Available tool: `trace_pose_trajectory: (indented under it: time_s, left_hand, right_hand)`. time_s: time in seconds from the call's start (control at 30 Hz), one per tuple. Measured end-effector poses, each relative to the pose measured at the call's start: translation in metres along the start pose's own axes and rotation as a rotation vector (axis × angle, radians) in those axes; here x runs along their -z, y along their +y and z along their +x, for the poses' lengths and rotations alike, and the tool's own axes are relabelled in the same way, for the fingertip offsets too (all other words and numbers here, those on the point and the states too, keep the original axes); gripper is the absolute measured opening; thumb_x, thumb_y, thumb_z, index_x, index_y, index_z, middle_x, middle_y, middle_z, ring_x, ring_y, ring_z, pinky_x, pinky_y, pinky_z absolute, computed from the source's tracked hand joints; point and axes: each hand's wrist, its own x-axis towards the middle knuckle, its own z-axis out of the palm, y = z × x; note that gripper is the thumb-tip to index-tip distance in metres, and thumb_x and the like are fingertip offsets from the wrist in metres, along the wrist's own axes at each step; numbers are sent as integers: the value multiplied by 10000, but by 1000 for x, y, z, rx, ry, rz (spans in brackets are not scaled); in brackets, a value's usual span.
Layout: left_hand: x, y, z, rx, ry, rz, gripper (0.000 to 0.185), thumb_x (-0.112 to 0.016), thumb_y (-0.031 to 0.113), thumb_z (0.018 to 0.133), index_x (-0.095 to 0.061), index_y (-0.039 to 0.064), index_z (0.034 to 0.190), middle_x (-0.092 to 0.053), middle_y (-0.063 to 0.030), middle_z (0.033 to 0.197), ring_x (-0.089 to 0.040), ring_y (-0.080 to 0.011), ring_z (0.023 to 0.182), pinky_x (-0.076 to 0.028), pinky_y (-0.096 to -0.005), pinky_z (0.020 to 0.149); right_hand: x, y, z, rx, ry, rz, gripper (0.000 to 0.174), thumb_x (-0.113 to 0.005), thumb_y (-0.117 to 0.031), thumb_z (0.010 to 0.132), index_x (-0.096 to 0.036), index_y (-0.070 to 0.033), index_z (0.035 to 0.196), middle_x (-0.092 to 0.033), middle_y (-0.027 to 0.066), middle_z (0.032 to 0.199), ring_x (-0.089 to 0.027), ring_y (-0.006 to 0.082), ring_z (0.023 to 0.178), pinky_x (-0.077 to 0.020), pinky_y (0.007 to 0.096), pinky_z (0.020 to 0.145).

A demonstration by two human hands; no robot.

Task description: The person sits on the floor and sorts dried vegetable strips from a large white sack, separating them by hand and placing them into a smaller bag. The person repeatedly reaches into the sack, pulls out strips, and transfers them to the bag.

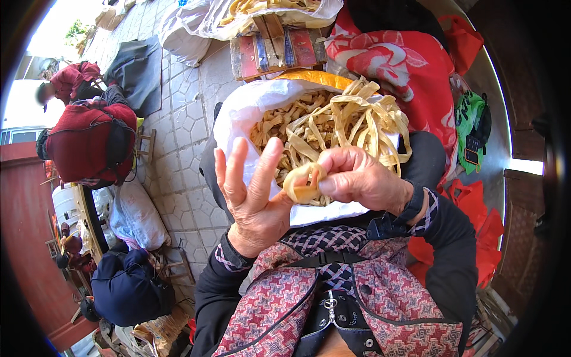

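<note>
My left hand (256, 196) is raised with several fingers spread, and a digit reaches into a small loop of a flat yellowish strip (298, 184). The fingertips of my right hand (359, 180) pinch the right side of that loop, close to the left hand. Right behind both hands, a white plastic-lined sack (243, 100) rests on my lap. Long loose strips (352, 118) lie heaped over its right side, with short knotted or folded pieces (285, 118) deeper inside. The picture does not settle what the strips are made of.
A wooden stool (308, 47) stands beyond the sack, with a bag of strips (285, 9) behind it. A red patterned blanket (392, 67) and red bags (486, 227) are at right. Seated people (91, 143) and a filled plastic sack (138, 214) are at left on paving.
</note>
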Motion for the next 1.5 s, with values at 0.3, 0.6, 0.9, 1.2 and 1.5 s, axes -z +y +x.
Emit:
trace_pose_trajectory:
  time_s: [0.3, 0.6, 0.9, 1.2, 1.5]
  left_hand:
    - [2, -9, -4, 247, -30, -232, 144, -749, 55, 813, -762, 105, 948, -712, -118, 1262, -671, -290, 1150, -370, -518, 1155]
    - [4, 11, -20, -94, -78, 121, 193, -786, 219, 809, -767, 164, 992, -604, 37, 851, -585, -140, 731, -485, -404, 915]
    - [-5, -6, -24, 668, -301, -867, 188, -817, 163, 865, -731, 59, 997, -680, -10, 744, -631, -162, 637, -479, -290, 635]
    - [-10, -16, -28, 1289, -72, -1469, 34, -682, 5, 891, -676, 17, 923, -674, -38, 729, -520, -51, 554, -406, -193, 533]
    - [5, -55, -30, 1130, 160, -1236, 78, -640, 74, 1010, -652, 1, 984, -633, -37, 725, -592, -105, 626, -567, -296, 736]
  right_hand:
    - [3, -2, 4, -48, 154, -230, 91, -649, -63, 941, -621, -73, 1027, -589, -51, 882, -509, 8, 749, -419, 183, 649]
    - [3, 16, 16, 198, 218, -391, 263, -657, 28, 888, -613, -18, 1143, -621, 12, 1052, -590, 72, 999, -497, 236, 851]
    - [1, 16, 12, 187, 118, -510, 339, -636, -17, 894, -580, -14, 1228, -634, 27, 1061, -591, 88, 997, -498, 271, 887]
    - [2, 9, 8, -4, 141, -515, 308, -638, -85, 982, -572, 11, 1267, -563, -11, 767, -541, 65, 702, -461, 265, 641]
    - [14, 1, -12, 48, 176, -1126, 176, -658, -154, 998, -664, -10, 1098, -690, 158, 779, -697, 250, 685, -521, 355, 632]
